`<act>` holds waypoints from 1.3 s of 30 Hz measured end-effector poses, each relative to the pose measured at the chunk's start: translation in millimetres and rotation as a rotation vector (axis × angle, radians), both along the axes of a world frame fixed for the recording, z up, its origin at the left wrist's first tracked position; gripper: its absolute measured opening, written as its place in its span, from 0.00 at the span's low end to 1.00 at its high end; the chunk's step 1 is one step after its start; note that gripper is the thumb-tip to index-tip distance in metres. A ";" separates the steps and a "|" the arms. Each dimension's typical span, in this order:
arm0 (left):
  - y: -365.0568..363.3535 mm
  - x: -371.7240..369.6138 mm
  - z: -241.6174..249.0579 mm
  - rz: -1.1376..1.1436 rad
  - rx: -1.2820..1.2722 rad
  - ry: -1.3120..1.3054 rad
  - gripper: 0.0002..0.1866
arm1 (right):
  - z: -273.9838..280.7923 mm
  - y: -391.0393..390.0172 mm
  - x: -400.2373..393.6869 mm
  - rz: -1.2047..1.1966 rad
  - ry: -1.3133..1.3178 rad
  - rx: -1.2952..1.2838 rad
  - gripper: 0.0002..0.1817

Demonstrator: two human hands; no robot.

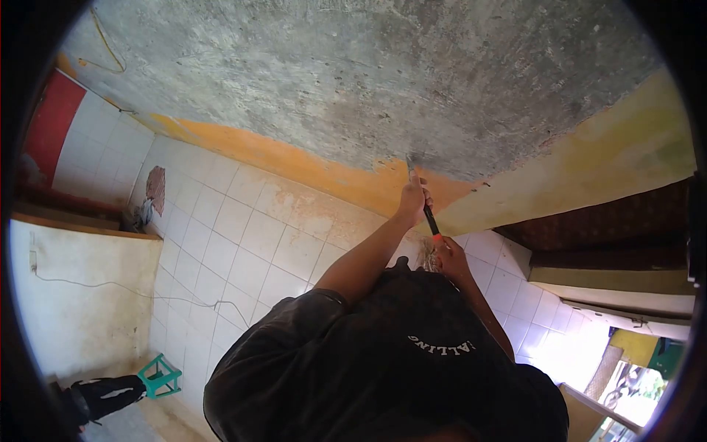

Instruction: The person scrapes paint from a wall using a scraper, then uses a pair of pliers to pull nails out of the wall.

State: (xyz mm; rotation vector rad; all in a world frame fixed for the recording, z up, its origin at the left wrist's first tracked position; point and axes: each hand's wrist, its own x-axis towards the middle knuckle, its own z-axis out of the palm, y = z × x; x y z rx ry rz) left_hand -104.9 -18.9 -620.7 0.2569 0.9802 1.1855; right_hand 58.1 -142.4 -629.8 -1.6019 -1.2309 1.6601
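A long thin tool with a black shaft and a red section runs between my two hands. My left hand is closed round its upper part, near the narrow metal tip. This tip touches the wall where bare grey plaster meets orange paint. Lower and to the right, my right hand is closed round the tool's lower end, by the red section. Its far end is hidden by the fingers.
White tiles with stained patches lie beyond my left arm. A green stool and a black bag are at the lower left. A thin cable crosses the left side. Dark wooden boards stand at the right.
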 end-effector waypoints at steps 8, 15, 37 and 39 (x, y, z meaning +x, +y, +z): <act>-18.1 106.0 26.5 -0.044 0.080 -0.006 0.28 | 38.2 -25.7 96.3 0.053 -0.027 0.099 0.18; -27.0 179.6 27.1 0.050 0.136 0.011 0.28 | 85.7 -28.3 163.6 0.116 -0.143 -0.018 0.20; -22.4 188.8 16.8 0.160 0.104 -0.046 0.29 | 68.2 -27.6 160.5 0.142 -0.512 0.229 0.20; -22.5 188.1 18.1 0.155 0.100 -0.053 0.29 | 68.1 -27.9 159.3 0.138 -0.538 0.263 0.20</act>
